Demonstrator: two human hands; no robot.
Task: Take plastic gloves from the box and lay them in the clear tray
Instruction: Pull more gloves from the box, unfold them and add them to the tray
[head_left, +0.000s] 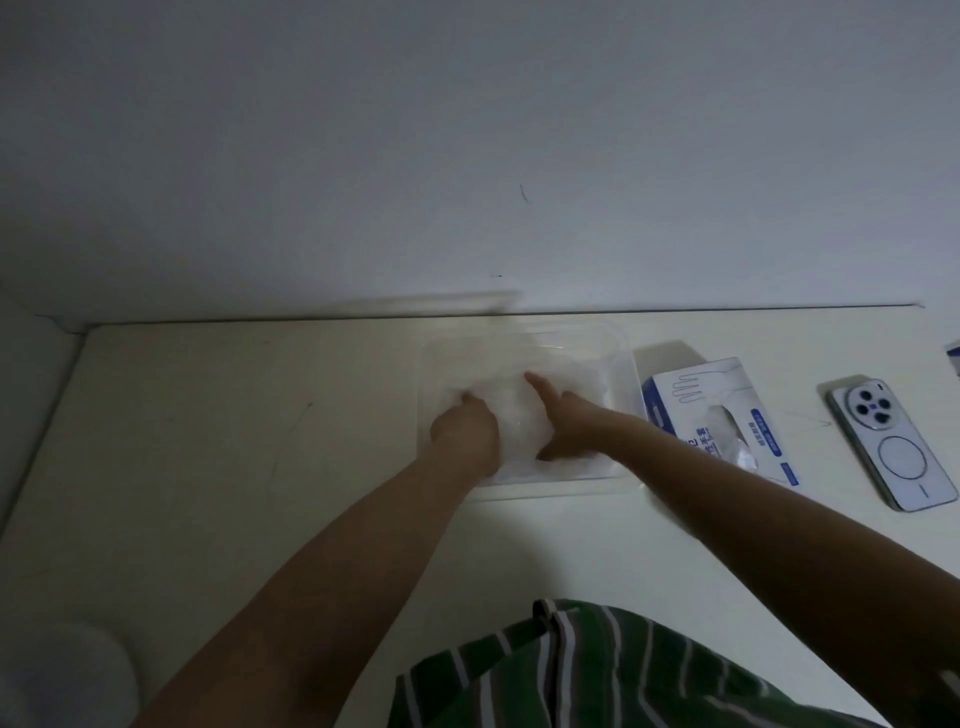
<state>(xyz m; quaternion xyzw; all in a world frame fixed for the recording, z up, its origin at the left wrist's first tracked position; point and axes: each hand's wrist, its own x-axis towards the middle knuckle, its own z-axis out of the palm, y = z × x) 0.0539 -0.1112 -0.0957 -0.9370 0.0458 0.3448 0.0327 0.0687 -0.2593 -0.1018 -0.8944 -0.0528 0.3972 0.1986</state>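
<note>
A clear tray stands on the white table near the wall. Thin plastic gloves lie inside it as a pale, crumpled layer. My left hand is inside the tray at its left part, fingers curled down onto the plastic. My right hand reaches in from the right, its index finger stretched out and pressing on the gloves. To the right of the tray lies the blue and white glove box, with plastic sticking out of its opening.
A white phone lies face down to the right of the box. A small blue item shows at the right edge. The wall runs just behind the tray. A pale round object sits at the lower left.
</note>
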